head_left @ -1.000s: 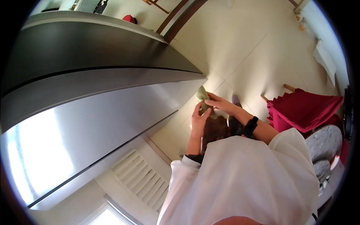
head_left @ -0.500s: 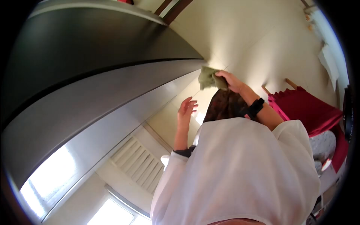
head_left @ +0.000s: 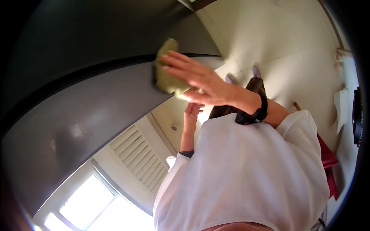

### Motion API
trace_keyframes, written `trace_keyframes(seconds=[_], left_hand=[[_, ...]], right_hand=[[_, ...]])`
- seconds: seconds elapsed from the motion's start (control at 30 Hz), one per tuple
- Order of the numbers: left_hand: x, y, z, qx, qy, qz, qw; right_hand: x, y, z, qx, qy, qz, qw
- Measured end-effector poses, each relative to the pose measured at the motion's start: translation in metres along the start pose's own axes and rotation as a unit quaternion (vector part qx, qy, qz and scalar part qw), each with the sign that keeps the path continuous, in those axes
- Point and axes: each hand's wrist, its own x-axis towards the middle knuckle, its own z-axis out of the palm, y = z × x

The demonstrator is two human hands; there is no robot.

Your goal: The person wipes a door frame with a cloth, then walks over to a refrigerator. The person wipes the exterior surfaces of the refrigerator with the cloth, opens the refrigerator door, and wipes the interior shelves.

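Note:
My right hand (head_left: 202, 79) holds a green cloth (head_left: 166, 77) with its fingers stretched flat over it. The cloth lies at the grey front panel (head_left: 127, 82) of a tall appliance that looks like a refrigerator, just below its black groove (head_left: 104, 66). Motion blurs the cloth a little. Below the right hand is my left hand (head_left: 190, 116), holding nothing, its fingers apart and loosely bent, the tips partly behind the right hand. A black band (head_left: 263, 109) sits around the right wrist.
A slatted white panel (head_left: 138, 156) and a bright window (head_left: 92, 200) are at lower left. Pale floor tiles (head_left: 285, 42) stretch to the upper right, my shoes (head_left: 256, 71) on them. Red fabric (head_left: 327, 159) hangs at the right.
My right hand has swung left and up with the cloth, from over the floor to the appliance front, its fingers now flattened. My left hand has barely moved. The view has shifted.

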Motion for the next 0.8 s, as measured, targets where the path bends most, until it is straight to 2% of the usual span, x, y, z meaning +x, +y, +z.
trace_keyframes(seconds=[0.07,0.2,0.27,0.4,0.43,0.5,0.53,0.57,0.6,0.7,0.73,0.8], left_hand=[[0.0,-0.014,0.007,-0.039,0.037,-0.007,0.999],[-0.02,-0.025,0.027,-0.079,0.068,-0.039,0.994],[-0.031,-0.02,0.038,-0.079,0.066,-0.057,0.993],[-0.045,-0.006,0.058,-0.088,0.095,-0.06,0.99],[-0.047,-0.003,0.058,-0.091,0.106,-0.056,0.989],[-0.049,0.002,0.061,-0.096,0.146,-0.002,0.985],[-0.051,0.002,0.058,-0.098,0.172,0.025,0.98],[-0.052,0.007,0.055,-0.101,0.192,0.043,0.975],[-0.053,0.01,0.052,-0.102,0.209,0.059,0.971],[-0.045,0.008,0.053,-0.189,0.238,0.109,0.946],[-0.044,0.018,0.057,-0.206,0.247,0.128,0.938],[-0.038,-0.004,0.045,-0.227,0.21,0.11,0.945]], right_hand=[[0.027,-0.021,0.006,0.008,0.043,-0.094,0.995],[0.017,-0.002,0.019,0.001,0.094,-0.11,0.99],[-0.01,0.023,0.022,-0.002,0.095,-0.049,0.994],[-0.08,0.091,0.014,-0.002,0.062,0.138,0.988],[-0.083,0.096,0.014,0.006,0.056,0.131,0.99],[-0.076,0.093,0.007,0.028,0.027,0.206,0.978],[-0.075,0.085,0.012,0.071,0.046,0.228,0.97],[-0.057,0.062,0.006,0.049,0.013,0.257,0.965],[-0.047,0.051,0.014,0.099,0.026,0.19,0.977],[0.004,0.005,0.015,0.083,0.02,0.006,0.996],[0.015,-0.001,0.012,0.095,0.01,-0.029,0.995],[0.015,0.009,0.017,0.075,-0.018,-0.071,0.994]])
